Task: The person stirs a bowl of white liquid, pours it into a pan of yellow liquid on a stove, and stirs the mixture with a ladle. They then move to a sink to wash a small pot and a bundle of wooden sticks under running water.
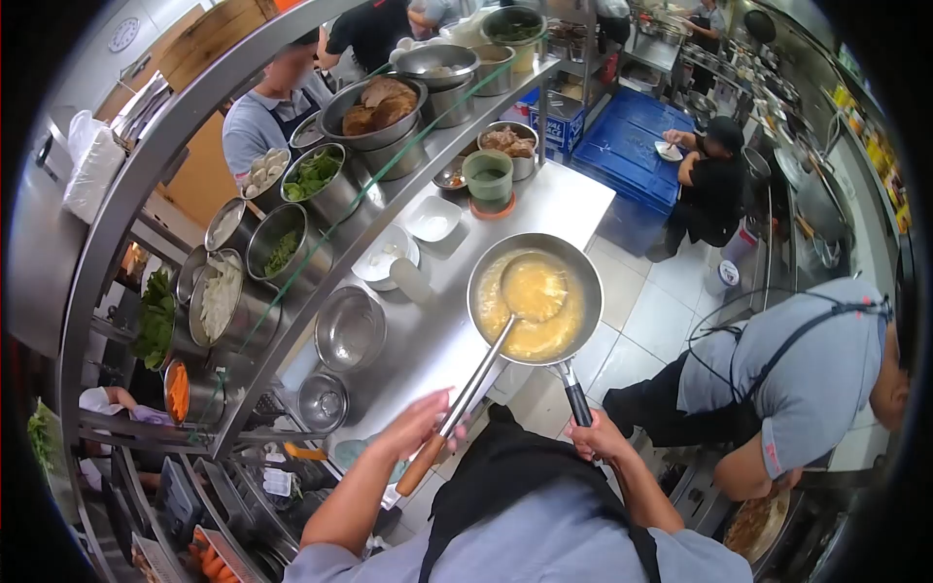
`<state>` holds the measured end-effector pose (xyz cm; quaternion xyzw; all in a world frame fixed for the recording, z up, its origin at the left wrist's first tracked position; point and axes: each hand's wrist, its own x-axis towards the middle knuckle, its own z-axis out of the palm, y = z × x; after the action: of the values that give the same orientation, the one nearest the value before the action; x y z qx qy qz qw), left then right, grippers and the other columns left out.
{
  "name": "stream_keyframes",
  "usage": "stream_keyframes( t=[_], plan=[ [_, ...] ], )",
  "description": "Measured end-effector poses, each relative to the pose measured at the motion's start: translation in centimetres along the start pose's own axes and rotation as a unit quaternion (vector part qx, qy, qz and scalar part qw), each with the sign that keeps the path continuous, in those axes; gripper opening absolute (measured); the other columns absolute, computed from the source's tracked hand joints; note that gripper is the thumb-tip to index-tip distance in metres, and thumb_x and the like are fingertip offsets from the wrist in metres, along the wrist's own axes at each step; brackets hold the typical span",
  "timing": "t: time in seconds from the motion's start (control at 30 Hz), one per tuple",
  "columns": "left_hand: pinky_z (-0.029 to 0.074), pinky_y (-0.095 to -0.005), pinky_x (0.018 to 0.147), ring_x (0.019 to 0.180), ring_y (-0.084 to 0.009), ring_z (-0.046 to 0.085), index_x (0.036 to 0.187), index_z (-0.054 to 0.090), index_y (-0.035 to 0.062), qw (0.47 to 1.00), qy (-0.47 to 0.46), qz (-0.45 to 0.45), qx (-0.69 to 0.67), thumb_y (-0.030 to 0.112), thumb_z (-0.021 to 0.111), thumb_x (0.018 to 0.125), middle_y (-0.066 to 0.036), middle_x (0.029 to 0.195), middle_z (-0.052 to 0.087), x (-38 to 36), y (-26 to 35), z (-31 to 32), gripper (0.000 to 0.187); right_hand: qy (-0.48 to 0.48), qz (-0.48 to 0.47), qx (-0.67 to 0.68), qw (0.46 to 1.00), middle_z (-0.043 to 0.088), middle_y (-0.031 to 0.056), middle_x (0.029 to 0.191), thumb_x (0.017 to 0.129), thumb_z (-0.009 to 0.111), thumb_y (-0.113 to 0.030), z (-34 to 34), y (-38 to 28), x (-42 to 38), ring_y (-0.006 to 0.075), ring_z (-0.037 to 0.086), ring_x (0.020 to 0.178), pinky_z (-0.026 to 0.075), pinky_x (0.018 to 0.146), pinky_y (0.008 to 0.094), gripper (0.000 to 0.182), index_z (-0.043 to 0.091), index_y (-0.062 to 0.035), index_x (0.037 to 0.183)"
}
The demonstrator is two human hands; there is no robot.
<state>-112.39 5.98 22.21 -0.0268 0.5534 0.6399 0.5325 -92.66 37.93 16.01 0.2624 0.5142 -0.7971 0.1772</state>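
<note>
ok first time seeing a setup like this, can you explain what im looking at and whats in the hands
There is no machine here: a person works bare-handed, and this single picture comes from a camera worn on their head, looking forward and down. The curved black edges frame its very wide view.

The right hand grips the handle of a pan holding yellowish liquid. The left hand is at the handle of a ladle whose bowl dips into that liquid; its fingers are too blurred to judge the grip.

On the metal counter are white dishes, metal bowls and a green container. The shelf holds pots of food. At right, a co-worker bends over another pan.
</note>
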Motion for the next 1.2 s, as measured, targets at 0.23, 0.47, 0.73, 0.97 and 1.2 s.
stream_keyframes(
  t=[0.23, 0.47, 0.73, 0.97, 1.2],
  plan=[
    [0.037, -0.0470, 0.114, 0.139, -0.0463, 0.039, 0.157, 0.024, 0.0075, 0.627, 0.454, 0.421, 0.473, 0.026, 0.078, 0.085, -0.032, 0.153, 0.031, 19.3, 7.7, -10.6, 0.093, 0.066, 0.024, 0.026, 0.997, 0.042, -0.0025, 0.056, 0.086, 0.074, -0.006, -0.8, -2.2, 0.6, 0.0093, 0.041, 0.040, 0.036, 0.038, 0.0276, 0.029, 0.046, -0.0109, 0.085],
    [0.043, -0.0500, 0.106, 0.131, -0.0524, 0.043, 0.150, 0.038, 0.0171, 0.625, 0.336, 0.446, 0.545, 0.001, 0.069, 0.086, -0.031, 0.148, 0.031, 30.5, 12.4, -10.1, 0.073, 0.095, 0.048, 0.072, 0.992, 0.046, 0.0006, 0.059, 0.086, 0.076, -0.006, -1.3, -0.8, 0.3, 0.0113, 0.042, 0.041, 0.039, 0.039, 0.0293, 0.031, 0.046, -0.0101, 0.089],
    [0.039, -0.0537, 0.109, 0.137, -0.0512, 0.037, 0.154, 0.035, 0.0222, 0.644, 0.309, 0.486, 0.504, 0.004, 0.070, 0.086, -0.029, 0.154, 0.025, 35.0, 17.6, -4.0, 0.079, 0.113, 0.043, 0.115, 0.986, 0.046, 0.0008, 0.058, 0.086, 0.075, -0.006, -1.9, 0.4, -0.2, 0.0116, 0.042, 0.041, 0.039, 0.038, 0.0296, 0.029, 0.046, -0.0096, 0.086],
    [0.034, -0.0605, 0.104, 0.128, -0.0367, 0.052, 0.142, 0.047, 0.0085, 0.552, 0.556, 0.198, 0.589, 0.024, 0.068, 0.087, -0.018, 0.134, 0.057, 29.0, 16.2, -13.3, 0.061, 0.126, 0.013, 0.108, 0.986, 0.042, -0.0001, 0.053, 0.086, 0.073, -0.003, -2.4, 0.4, -0.6, 0.0109, 0.041, 0.037, 0.037, 0.035, 0.0285, 0.030, 0.044, -0.0099, 0.085],
    [0.050, -0.0496, 0.092, 0.108, -0.0377, 0.066, 0.115, 0.065, 0.0058, 0.595, 0.399, 0.096, 0.691, 0.011, 0.053, 0.090, -0.017, 0.113, 0.069, 29.6, 12.0, -17.9, 0.028, 0.113, 0.012, 0.099, 0.989, 0.042, -0.0001, 0.054, 0.087, 0.072, -0.004, -3.5, -0.8, -1.8, 0.0108, 0.041, 0.037, 0.037, 0.035, 0.0282, 0.029, 0.044, -0.0101, 0.086]
  ],
)
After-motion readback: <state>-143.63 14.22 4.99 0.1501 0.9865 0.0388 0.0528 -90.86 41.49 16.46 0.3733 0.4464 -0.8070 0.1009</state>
